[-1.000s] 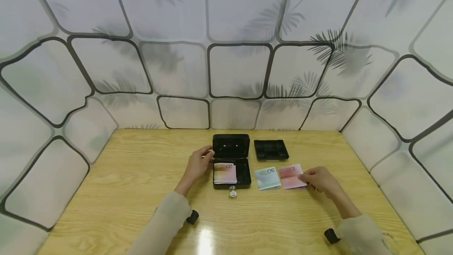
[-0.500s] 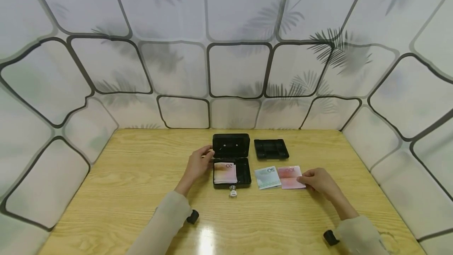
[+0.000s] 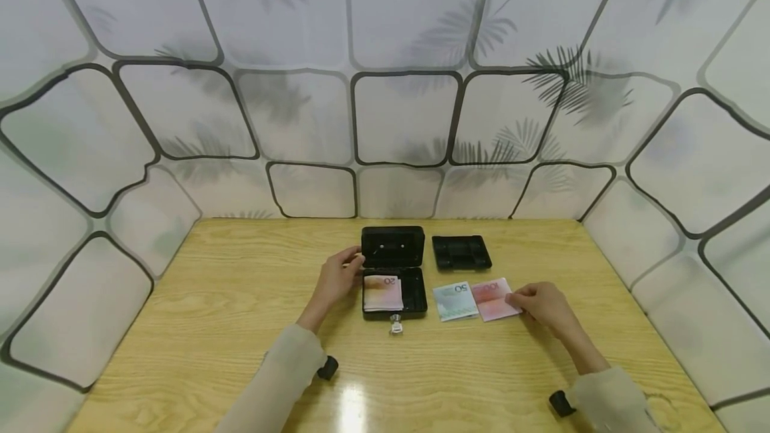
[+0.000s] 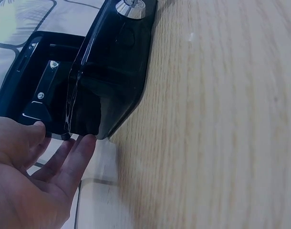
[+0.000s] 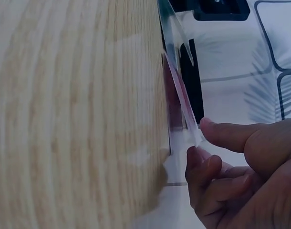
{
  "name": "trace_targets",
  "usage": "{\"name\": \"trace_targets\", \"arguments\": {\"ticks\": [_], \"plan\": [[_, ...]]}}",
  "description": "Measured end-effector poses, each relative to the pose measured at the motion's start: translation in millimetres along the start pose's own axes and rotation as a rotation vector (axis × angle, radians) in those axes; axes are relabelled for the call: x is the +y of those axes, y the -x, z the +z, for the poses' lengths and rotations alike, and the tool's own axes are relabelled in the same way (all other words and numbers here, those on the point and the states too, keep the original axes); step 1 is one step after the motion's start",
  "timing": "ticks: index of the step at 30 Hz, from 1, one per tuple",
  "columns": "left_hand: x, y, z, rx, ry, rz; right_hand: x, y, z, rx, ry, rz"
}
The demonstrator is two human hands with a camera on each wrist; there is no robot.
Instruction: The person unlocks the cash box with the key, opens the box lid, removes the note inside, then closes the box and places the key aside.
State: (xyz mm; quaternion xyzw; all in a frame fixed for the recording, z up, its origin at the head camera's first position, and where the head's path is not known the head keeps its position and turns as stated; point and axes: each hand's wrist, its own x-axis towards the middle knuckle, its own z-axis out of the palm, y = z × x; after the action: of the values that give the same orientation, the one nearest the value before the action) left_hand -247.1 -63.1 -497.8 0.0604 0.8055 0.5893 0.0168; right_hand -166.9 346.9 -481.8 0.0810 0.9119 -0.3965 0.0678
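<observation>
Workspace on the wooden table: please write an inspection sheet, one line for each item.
Surface: wooden table, glossy, with a light glare near the front edge.
Job's things: open black cash box with a 20 note inside and a key in its front lock; 50 note and pink 100 note lie side by side to its right.
Clutter: black insert tray behind the notes.
Grippers: left hand touches the box's left side with straight fingers; right hand pinches the 100 note's edge.
Cables: nothing seen.
Surroundings: curved wall panels with a leaf pattern.
</observation>
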Motion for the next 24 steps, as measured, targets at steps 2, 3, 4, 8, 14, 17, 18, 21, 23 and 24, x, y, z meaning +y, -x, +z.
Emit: {"name": "trace_targets", "arguments": {"ticks": [2,3,4,8,14,17,18,21,23,24], "plan": [[0.2,0.0,-0.2,0.002,0.004,0.002,-4,4,-1,0.011,0.015,-0.009],[0.2,-0.1,-0.2,0.002,0.004,0.004,-7,6,-2,0.015,0.024,-0.018],[0.3,-0.1,-0.3,0.002,0.003,0.004,-9,8,-3,0.027,0.036,-0.026],[0.6,0.2,-0.6,0.003,-0.016,0.008,-22,16,-5,0.048,0.052,-0.061],[1.3,-0.4,-0.5,0.009,-0.018,0.015,-54,20,2,-0.003,-0.062,-0.076],[0.6,-0.9,-0.3,0.01,-0.011,0.021,-74,21,12,-0.045,-0.119,-0.103],[0.3,-1.0,-0.3,0.01,-0.008,0.022,-81,21,16,-0.063,-0.135,-0.111],[-0.4,-1.2,-0.3,0.01,-0.005,0.02,-99,19,29,-0.114,-0.179,-0.141],[-0.7,-1.0,-0.4,0.009,-0.006,0.019,-109,16,38,-0.14,-0.193,-0.15],[-1.0,-1.1,-0.3,0.008,-0.006,0.02,-114,15,44,-0.151,-0.2,-0.155]]}}
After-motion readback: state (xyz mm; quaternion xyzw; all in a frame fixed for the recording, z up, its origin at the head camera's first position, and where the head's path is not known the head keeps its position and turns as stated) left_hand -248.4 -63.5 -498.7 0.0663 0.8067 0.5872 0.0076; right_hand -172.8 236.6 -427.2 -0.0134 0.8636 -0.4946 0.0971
